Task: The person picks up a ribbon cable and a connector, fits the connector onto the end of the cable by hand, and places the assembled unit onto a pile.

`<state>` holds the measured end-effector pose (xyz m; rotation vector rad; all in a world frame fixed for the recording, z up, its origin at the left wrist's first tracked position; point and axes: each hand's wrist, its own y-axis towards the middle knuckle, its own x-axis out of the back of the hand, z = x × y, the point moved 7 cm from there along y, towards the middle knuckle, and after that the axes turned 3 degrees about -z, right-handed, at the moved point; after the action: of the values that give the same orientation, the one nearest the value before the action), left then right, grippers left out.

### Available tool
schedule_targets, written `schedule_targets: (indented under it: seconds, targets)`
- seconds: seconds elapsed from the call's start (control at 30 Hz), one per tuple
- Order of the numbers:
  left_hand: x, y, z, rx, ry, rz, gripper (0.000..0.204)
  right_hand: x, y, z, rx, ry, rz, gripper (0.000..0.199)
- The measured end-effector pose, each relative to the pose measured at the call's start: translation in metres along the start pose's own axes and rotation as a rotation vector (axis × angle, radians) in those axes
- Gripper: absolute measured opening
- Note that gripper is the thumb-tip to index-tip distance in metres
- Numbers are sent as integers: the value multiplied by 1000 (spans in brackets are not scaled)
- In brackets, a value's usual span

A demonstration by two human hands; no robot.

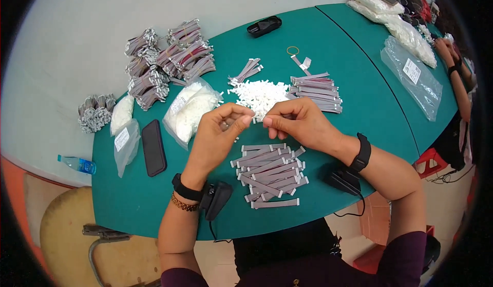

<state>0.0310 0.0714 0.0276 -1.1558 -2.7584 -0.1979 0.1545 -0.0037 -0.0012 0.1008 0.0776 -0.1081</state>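
- The left hand (pixel 220 133) and right hand (pixel 304 122) meet over the table (pixel 365 84) with fingertips facing, near each other
- The key relation, as I judge it, is fingertips to the heap of white pieces (pixel 262 93): it sits at about 12 o'clock, just beyond both in the view, neither hand clearly nearer
- The loose pile of grey ribbon strips (pixel 269 175) lies at 6 o'clock from the fingertips, between the forearms; most long axes run roughly 8 to 2 o'clock
- Left forearm enters from 7 o'clock, its thumb and forefinger reaching toward 2
- Right forearm enters from 4 o'clock, its thumb and forefinger reaching toward 9
- Both pinches look narrow, but the tips are small against the white heap, so I cannot tell whether they hold a piece
- A neater stack of ribbon strips (pixel 316 94) lies at 2 o'clock from the right fingertips
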Motion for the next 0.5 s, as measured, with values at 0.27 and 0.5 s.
schedule_targets:
  seconds: [0.27,0.5]
  targets:
    - [16,1,7,-72,846,47,8,3,2,3,15,-27,34,15]
    - [11,3,12,-99,992,81,6,2,1,3,11,-19,47,15]
